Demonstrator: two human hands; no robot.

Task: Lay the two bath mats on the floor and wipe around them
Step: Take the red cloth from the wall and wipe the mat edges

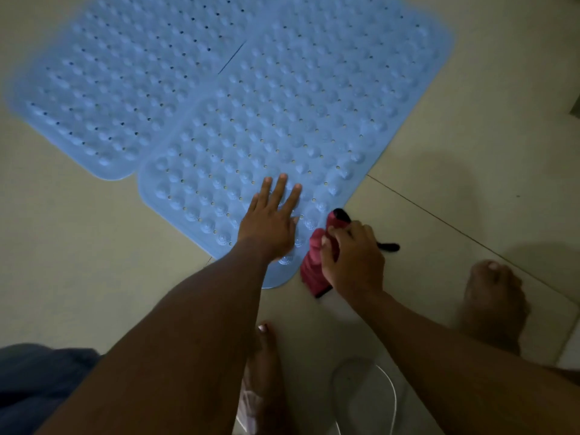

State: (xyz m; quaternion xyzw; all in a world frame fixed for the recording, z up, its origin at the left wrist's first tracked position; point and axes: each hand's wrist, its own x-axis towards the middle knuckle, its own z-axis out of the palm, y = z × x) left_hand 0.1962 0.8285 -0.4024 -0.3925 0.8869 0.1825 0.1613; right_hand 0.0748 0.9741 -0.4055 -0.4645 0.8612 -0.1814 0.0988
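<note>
Two light-blue studded bath mats lie flat side by side on the beige tiled floor. The left mat (pixel 119 86) sits farther back; the right mat (pixel 298 120) reaches closer to me, its left edge overlapping or touching the other. My left hand (pixel 271 219) rests flat, fingers spread, on the right mat's near corner. Just right of it, my right hand (pixel 351 259) grips a bunched red cloth (pixel 314 262) with black trim, pressed on the floor against that mat's near-right edge.
My two bare feet stand on the tiles, one at the bottom centre (pixel 266 356), one at the right (pixel 492 302). A clear plastic object (pixel 364 394) lies between them. Dark blue fabric (pixel 34 381) fills the bottom left. Tile grout lines run diagonally at right.
</note>
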